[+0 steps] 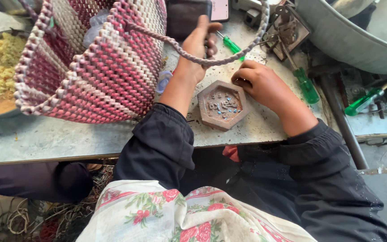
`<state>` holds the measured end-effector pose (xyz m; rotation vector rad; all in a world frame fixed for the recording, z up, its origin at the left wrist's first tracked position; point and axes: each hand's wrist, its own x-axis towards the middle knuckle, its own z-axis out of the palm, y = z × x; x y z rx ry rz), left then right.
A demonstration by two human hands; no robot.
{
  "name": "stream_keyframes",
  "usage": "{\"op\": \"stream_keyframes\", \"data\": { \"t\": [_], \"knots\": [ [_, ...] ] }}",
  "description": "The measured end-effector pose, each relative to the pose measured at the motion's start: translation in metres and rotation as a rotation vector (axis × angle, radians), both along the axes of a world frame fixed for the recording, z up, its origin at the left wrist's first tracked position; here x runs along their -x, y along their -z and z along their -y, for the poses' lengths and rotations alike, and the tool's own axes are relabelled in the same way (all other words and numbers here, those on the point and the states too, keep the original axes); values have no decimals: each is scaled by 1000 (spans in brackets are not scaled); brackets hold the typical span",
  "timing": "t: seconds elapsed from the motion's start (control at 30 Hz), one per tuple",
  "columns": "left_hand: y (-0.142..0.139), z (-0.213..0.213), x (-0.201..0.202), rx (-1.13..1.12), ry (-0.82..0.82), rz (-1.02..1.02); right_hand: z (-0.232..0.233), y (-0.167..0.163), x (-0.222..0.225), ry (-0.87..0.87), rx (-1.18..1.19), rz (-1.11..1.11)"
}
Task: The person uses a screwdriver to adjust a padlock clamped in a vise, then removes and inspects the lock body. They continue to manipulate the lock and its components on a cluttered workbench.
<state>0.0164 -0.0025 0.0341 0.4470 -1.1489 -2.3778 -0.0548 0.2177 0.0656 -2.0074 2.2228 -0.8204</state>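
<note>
Overhead, the left hand [200, 42] is seen closed around a small dark object, held raised beside the woven bag's cord handle [229, 56]. The right hand [258, 83] is curled on the surface [68, 139], its grip unclear. A hexagonal tray [222, 105] of small parts lies between both, near the front edge; green screwdrivers [305, 83] crowd the right.
</note>
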Motion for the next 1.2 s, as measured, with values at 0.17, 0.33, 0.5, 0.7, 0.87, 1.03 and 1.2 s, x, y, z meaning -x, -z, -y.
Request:
{"op": "stream_keyframes", "data": {
  "t": [0.17, 0.33, 0.5, 0.7, 0.87, 1.03, 1.2],
  "knots": [
    [6, 14, -6, -290, -98, -181, -4, 0, 0, -60, 13, 102],
    [10, 20, -4, -409, -120, -259, -9, 2, 5, -147, -4, 183],
    [10, 10, 1, -372, -70, -199, -9, 10, 12, -54, -16, 148],
    [1, -21, 10, -455, -47, -189, -8, 9, 20, 44, 299, 1117],
    [-5, -44, 14, -588, -76, -191, -1, 10, 15, 37, 431, 1606],
    [-5, -50, 13, -507, -27, -195, 2, 17, 20, 60, 499, 1599],
    [-5, -49, 14, -468, -13, -197, -16, 10, 46, 333, 585, 925]
  ]
}}
